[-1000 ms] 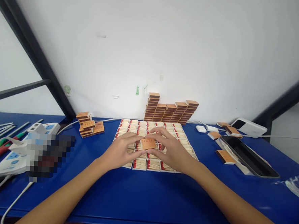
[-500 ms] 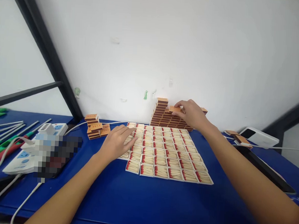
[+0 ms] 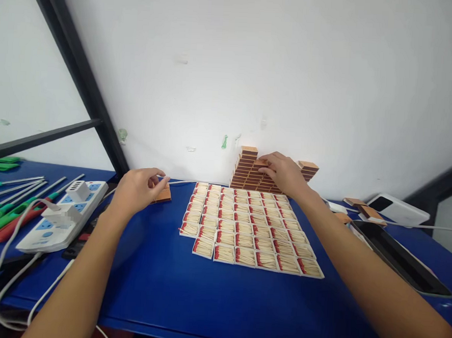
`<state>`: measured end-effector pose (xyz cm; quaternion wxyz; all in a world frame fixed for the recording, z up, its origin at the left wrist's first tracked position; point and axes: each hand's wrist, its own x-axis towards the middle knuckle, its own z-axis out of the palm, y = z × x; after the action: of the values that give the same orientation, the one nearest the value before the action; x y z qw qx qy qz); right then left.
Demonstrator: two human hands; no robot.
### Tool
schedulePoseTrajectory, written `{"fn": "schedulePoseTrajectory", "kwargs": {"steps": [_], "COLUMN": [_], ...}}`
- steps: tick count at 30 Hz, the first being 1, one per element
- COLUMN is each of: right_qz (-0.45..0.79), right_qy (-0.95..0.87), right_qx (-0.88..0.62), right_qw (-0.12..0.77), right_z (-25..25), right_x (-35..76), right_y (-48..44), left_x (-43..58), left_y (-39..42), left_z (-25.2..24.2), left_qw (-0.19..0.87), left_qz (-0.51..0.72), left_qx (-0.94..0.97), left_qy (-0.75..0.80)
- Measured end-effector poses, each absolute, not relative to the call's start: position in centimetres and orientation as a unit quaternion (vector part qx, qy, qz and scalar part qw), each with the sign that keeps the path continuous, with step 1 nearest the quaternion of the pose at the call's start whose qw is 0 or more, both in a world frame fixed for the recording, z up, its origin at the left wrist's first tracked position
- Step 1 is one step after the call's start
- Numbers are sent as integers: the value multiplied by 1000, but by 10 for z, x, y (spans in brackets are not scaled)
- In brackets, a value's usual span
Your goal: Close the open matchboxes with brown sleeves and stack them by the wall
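A grid of open match trays (image 3: pixel 245 226), red heads showing, lies on the blue table (image 3: pixel 202 300). Behind it, stacks of closed brown matchboxes (image 3: pixel 247 168) stand against the white wall. My right hand (image 3: pixel 285 173) rests on those stacks, its fingers closed on one matchbox (image 3: pixel 260 162) that sits on top of a column. My left hand (image 3: pixel 138 189) hovers at the left over a small pile of brown box sleeves (image 3: pixel 164 195), most of it hidden by the hand. Its fingers are curled together, and what they hold is hidden.
A white power strip (image 3: pixel 60 215) with cables and green and red tools (image 3: pixel 1 216) lie at the left. At the right are a black tray (image 3: pixel 400 258), a white power bank (image 3: pixel 397 209) and a few loose brown boxes (image 3: pixel 363 208). Black frame bars slope up the wall.
Both hands held a closed matchbox over the trays. My right hand then carried it back onto the wall stack, while my left hand swung left to the small sleeve pile.
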<state>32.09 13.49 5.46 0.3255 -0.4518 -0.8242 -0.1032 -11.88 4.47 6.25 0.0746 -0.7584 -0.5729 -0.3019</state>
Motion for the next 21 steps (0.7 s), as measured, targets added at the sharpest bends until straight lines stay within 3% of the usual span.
{"fn": "schedulePoseTrajectory", "kwargs": {"steps": [8, 15, 21], "right_qz": [-126, -134, -124], "right_qy": [-797, -786, -772], "right_qx": [-469, -442, -451], "right_qw": [358, 411, 431], "right_z": [52, 37, 13], "right_x": [316, 325, 331], "right_y": [125, 60, 18], "left_x": [-153, -168, -175], "left_y": [42, 54, 65], "left_z": [62, 53, 43], "left_qw": [93, 114, 63], "left_qz": [-292, -281, -226], "left_qx": [-737, -780, -789], "left_qy": [-602, -547, -568]}}
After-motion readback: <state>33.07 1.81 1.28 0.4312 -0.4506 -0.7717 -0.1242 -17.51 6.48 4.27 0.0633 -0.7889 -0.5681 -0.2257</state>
